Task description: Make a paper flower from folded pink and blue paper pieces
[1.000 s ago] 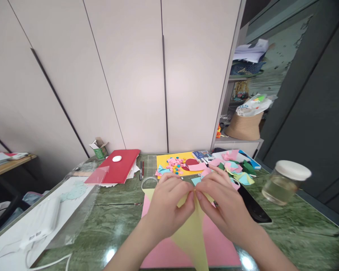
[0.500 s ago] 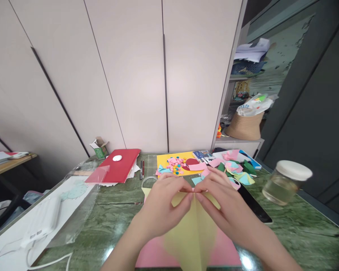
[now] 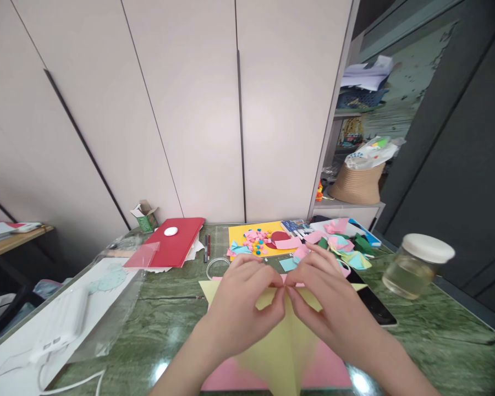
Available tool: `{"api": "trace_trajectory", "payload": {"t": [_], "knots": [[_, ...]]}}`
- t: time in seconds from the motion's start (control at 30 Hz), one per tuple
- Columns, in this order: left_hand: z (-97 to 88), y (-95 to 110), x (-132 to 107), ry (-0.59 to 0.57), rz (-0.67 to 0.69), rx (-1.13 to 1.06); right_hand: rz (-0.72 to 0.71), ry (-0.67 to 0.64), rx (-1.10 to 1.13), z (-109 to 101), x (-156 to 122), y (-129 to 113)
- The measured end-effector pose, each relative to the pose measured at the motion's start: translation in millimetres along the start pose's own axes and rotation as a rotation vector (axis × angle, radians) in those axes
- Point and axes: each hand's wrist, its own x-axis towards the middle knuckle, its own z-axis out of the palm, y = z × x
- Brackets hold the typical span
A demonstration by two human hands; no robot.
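Observation:
Between my two hands stands a sheet of yellow paper (image 3: 278, 346) with a crease down its middle. My left hand (image 3: 249, 308) pinches its top edge between thumb and index finger. Right beside it, my right hand (image 3: 324, 300) pinches the same edge, the fingertips of both hands almost touching. The paper's corners stick out past both hands, and its lower part narrows toward me. Under it a pink sheet (image 3: 328, 371) lies flat on the table. My fingers hide the exact spot they grip.
Behind my hands lie a yellow sheet (image 3: 237, 234) with small pink pieces, coloured paper scraps (image 3: 340, 242) and a white cable (image 3: 214, 268). To the right are a black tablet (image 3: 377, 305) and a lidded jar (image 3: 414, 269). A red folder (image 3: 177, 236) and a white power bank (image 3: 66, 319) are left.
The yellow paper's upper corners now spread wider to both sides, past my hands. Both hands keep their pinch at the top edge, having shifted slightly right.

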Motion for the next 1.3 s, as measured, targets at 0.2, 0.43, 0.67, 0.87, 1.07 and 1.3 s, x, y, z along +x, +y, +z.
{"api": "trace_trajectory", "payload": {"t": [0.2,0.43,0.67,0.87,1.07,1.3], "knots": [[2.2,3,2,0.104,0.047,0.009,-0.024,0.090,0.009,4,0,-1],[5.0,2,2,0.150,0.041,-0.016,-0.020,0.116,0.044,7,-1,-2],[7.9,0,2,0.164,0.031,-0.041,0.003,0.156,0.051,8,1,-2],[9.5,-1,1,0.168,0.012,-0.050,0.020,0.172,0.091,10,2,-4],[8.4,0,1,0.151,-0.001,-0.053,0.050,0.190,0.131,12,1,-5],[9.6,0,1,0.157,-0.008,-0.069,0.060,0.212,0.137,14,0,-5]]}}
